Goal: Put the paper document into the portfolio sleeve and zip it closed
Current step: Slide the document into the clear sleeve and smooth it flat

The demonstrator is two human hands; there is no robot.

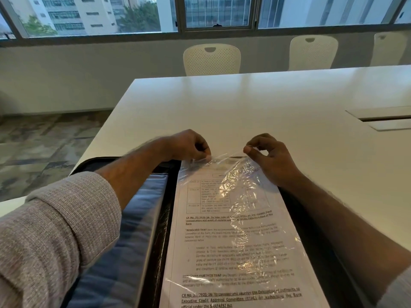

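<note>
A printed paper document (235, 247) lies inside a clear, crinkled plastic sleeve (242, 183) in an open black portfolio (160, 241) at the near table edge. My left hand (189, 145) pinches the sleeve's far top edge at its left corner. My right hand (269, 158) pinches the same top edge at its right corner, with the wrist resting on the sleeve. The portfolio's left half shows a dark blue glossy inner panel (124, 241) under my left forearm. I cannot make out a zipper.
The white table (244, 107) stretches away beyond the hands. A cable hatch (382, 118) is set into it at the right. Three white chairs (211, 60) stand at the far side under the windows. Carpeted floor lies to the left.
</note>
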